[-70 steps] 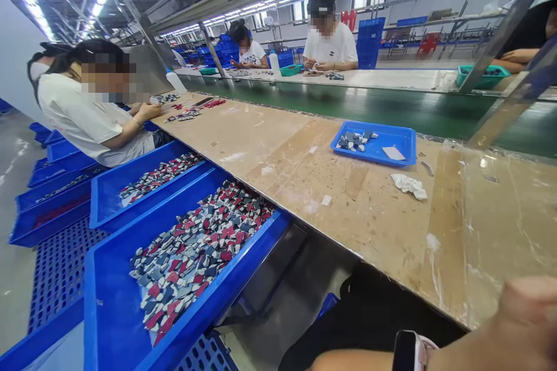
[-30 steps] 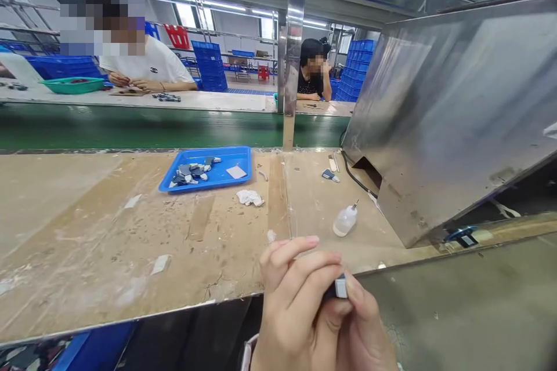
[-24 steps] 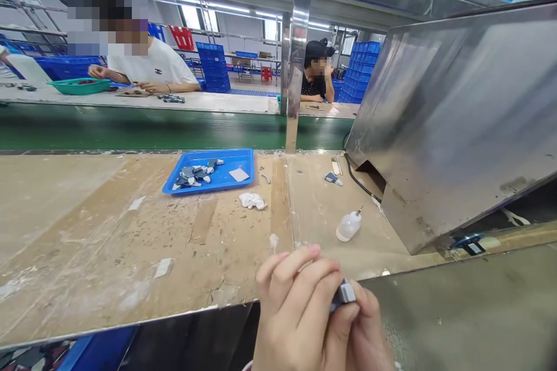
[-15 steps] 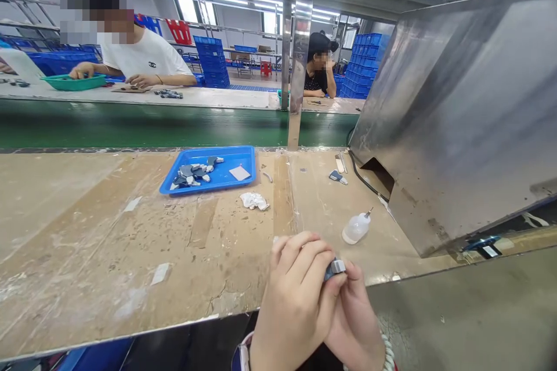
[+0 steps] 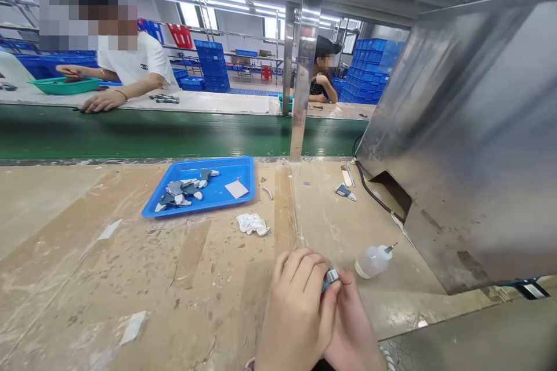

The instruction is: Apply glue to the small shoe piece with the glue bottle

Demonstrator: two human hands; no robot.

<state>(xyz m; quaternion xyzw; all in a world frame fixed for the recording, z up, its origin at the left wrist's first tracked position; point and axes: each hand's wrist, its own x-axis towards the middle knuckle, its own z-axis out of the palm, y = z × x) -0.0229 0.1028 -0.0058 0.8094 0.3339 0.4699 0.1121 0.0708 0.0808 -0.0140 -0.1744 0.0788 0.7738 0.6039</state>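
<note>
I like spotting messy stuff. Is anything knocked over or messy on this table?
Yes. The little squeeze bottle lies on its side near the hands, and a crumpled white wad sits loose beside the blue tray.

**Colours at the workbench**

Small part (image 5: 329, 277): dark blue-grey with a white end. Tray (image 5: 230, 169): bright blue, holding grey, dark blue and white pieces (image 5: 183, 190). Squeeze bottle (image 5: 371, 261): translucent white. Crumpled wipe (image 5: 252, 224): white. Bench top (image 5: 87, 255): scuffed tan. Conveyor belt (image 5: 174, 133): dark green. Basin (image 5: 65, 86): teal.
</note>
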